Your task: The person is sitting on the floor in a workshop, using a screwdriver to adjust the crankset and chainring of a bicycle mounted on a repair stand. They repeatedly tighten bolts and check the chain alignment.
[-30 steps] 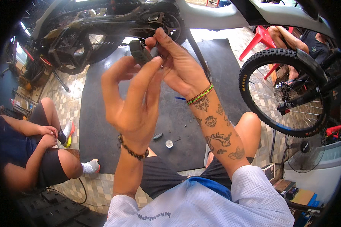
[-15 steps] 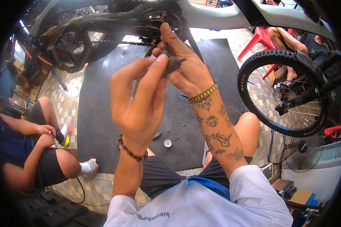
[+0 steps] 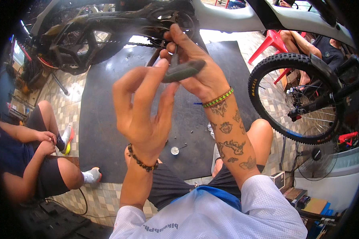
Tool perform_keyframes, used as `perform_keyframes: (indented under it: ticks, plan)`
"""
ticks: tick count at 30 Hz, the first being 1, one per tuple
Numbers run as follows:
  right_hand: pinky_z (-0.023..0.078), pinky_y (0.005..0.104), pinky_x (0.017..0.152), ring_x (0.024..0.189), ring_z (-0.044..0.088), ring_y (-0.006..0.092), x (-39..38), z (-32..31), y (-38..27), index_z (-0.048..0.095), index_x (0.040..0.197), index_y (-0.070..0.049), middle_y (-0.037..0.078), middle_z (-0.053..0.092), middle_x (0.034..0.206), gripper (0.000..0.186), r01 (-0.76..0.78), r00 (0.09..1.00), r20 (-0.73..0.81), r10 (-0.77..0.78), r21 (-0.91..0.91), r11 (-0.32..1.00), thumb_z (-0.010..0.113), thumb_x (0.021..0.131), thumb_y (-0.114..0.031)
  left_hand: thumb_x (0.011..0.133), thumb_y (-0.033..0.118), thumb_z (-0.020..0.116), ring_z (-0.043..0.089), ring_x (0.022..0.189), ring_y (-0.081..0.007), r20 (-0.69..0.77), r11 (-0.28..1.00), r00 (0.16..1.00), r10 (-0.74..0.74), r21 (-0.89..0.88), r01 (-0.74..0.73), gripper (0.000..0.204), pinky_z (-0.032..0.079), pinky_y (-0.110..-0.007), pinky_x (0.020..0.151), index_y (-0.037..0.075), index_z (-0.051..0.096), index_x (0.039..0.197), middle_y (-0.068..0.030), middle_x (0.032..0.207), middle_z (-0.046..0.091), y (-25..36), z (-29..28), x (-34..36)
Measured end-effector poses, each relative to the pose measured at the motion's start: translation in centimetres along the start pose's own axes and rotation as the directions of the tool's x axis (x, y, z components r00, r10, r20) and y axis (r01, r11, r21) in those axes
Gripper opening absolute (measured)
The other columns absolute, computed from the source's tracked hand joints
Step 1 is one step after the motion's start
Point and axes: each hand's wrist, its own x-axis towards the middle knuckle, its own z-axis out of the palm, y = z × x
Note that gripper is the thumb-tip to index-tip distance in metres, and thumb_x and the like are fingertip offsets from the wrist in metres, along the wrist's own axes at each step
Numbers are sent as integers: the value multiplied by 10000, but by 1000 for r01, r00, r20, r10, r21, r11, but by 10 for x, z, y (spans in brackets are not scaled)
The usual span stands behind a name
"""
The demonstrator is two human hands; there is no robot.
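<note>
A dark T-handle hex key (image 3: 185, 71) is held up in front of me, below the bike's crank area. My left hand (image 3: 141, 105) pinches the left end of its handle between thumb and fingertips. My right hand (image 3: 197, 69) is behind the handle, palm toward me, its fingers curled around the thin shaft. The shaft points away toward the dirty black chain and crank area (image 3: 171, 24); its far tip is hidden by my right fingers, so I cannot tell whether it sits in a bolt.
Under the bike lies a black mat (image 3: 107, 119) with a small round white container (image 3: 174, 150) and several small parts. The front wheel (image 3: 263, 111) stands at right, near a fan (image 3: 317, 163). A person (image 3: 40, 151) sits at left; another sits behind, near a red stool (image 3: 271, 42).
The hex key's handle has swung from pointing toward me to lying across the view, left to right. My left fingers have spread a little. My right hand has barely moved.
</note>
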Motion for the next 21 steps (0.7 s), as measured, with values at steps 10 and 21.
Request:
perform_keyframes:
  ticks: [10,21]
  plan:
    - [590,353,920,989,709,176,-7,-6,-9,714,1244,-45,87,743,1151,299,32,999,36,-30,-74,997,666,1074,-286,856,19,875,665,984,-209,-309,977,949,-58,-213,-9,456,557,-286,814,14,700,1277,-116,1131,649,-1,1,-3]
    - [613,320,914,992,731,160,-15,-4,-11,728,1218,-38,97,756,1147,253,65,993,99,-59,-51,997,692,1058,-231,818,175,940,628,1096,-252,110,894,908,-405,-161,418,484,538,-326,833,21,689,1201,-157,1280,610,0,-5,-19]
